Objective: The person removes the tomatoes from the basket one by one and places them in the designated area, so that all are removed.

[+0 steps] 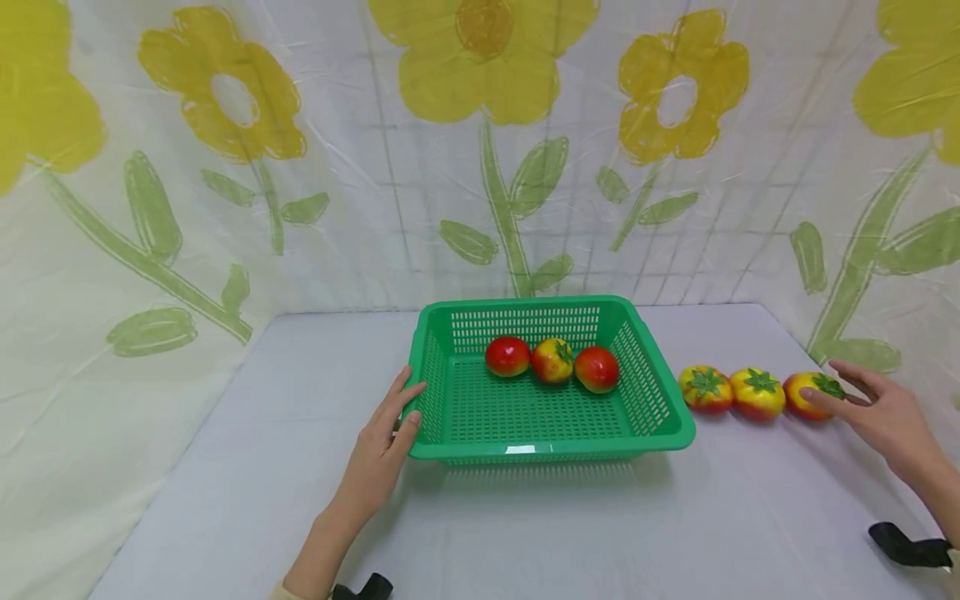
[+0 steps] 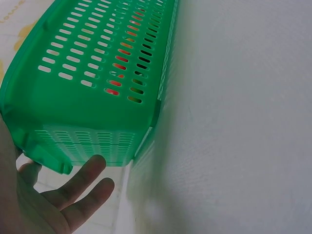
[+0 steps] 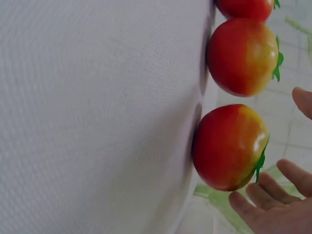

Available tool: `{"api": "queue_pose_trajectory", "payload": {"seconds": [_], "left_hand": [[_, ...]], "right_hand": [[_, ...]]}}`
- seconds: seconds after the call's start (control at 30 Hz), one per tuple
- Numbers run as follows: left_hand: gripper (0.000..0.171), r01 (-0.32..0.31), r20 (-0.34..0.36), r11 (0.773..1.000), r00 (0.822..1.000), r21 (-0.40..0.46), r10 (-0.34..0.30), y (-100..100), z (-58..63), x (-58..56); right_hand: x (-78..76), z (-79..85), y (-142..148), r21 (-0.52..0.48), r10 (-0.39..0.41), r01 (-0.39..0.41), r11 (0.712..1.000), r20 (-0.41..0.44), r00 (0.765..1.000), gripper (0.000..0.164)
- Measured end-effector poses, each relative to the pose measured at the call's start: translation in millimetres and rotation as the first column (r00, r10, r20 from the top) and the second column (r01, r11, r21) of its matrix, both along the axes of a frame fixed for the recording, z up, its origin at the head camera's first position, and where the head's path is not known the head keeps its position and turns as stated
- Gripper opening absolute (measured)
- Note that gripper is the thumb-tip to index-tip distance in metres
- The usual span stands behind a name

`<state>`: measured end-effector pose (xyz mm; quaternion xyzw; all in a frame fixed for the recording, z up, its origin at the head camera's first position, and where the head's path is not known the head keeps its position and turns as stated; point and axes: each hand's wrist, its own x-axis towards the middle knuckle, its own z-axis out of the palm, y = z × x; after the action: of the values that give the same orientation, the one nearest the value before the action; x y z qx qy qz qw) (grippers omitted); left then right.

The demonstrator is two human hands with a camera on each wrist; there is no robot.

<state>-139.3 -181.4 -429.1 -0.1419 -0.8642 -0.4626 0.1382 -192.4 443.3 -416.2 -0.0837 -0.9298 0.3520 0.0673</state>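
My left hand [image 1: 377, 454] is at the left rim of a green plastic basket [image 1: 517, 448], holding it with the thumb over the edge; in the left wrist view, two fingers [image 2: 80, 181] extend loosely below the rim, outside the wall. Three red-and-yellow round fruits, like tomatoes or persimmons, lie in the basket, the middle one [image 1: 552, 361] showing its green leafy top. Three more stand in a row right of it. My right hand [image 1: 888, 417] is spread around the rightmost fruit [image 3: 229, 148], its fingertips close beside it and its thumb apart.
The basket stands on a white-covered table [image 1: 540, 533]. Left of the rightmost fruit are the middle one [image 1: 757, 395] and another [image 1: 705, 389] next to the basket's right wall. Behind the table hangs a curtain [image 1: 337, 250] with yellow flowers.
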Motion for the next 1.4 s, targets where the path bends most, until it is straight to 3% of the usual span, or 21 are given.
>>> {"api": "queue_pose_trajectory", "payload": {"seconds": [0.3, 0.5, 0.9, 1.17, 1.4], "left_hand": [[0.043, 0.003, -0.011, 1.000, 1.000, -0.011, -0.003, -1, -0.7, -0.4], [0.042, 0.001, -0.014, 1.000, 1.000, -0.014, -0.001, -1, -2.2, -0.6], [0.042, 0.006, -0.022, 1.000, 1.000, -0.014, -0.006, -1, -2.6, -0.3], [0.041, 0.010, -0.022, 1.000, 1.000, -0.008, -0.010, -1, -2.5, -0.9], [0.041, 0.006, -0.021, 1.000, 1.000, -0.001, -0.006, 0, -1.6, 0.0]], "right_hand": [[2.4, 2.3, -1, 0.009, -0.034, 0.034, 0.999, -0.012, 0.999, 0.086], [7.1, 6.7, -4, -0.003, -0.080, 0.080, 0.997, -0.066, 0.995, 0.081], [14.3, 20.7, -28, -0.067, -0.184, 0.177, 0.982, -0.113, 0.976, 0.073], [20.0, 29.1, -50, -0.065, -0.145, 0.136, 0.989, -0.176, 0.974, 0.058], [22.1, 35.7, -62, -0.133, -0.059, 0.025, 0.991, -0.262, 0.963, 0.046]]}}
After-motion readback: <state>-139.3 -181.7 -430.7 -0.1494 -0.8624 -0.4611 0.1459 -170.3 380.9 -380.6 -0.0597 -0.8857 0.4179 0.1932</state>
